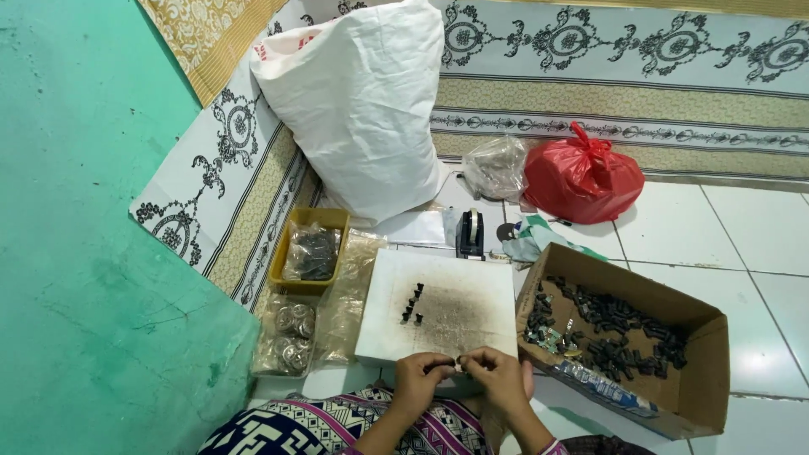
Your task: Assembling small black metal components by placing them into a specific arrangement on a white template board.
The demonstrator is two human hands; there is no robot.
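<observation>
Small dark part [447,366] — both hands pinching

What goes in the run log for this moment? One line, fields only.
left hand: pinching small dark part | right hand: pinching same part | white board: upright dark pieces | cardboard box: dark parts

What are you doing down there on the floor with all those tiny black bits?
A person sits on the tiled floor, holding a small dark part between the left hand and right hand. Just beyond the hands lies a white foam board with a few small black pieces standing on it. A cardboard box of more dark parts sits on the right, and a yellow tray holds bagged ones.
</observation>
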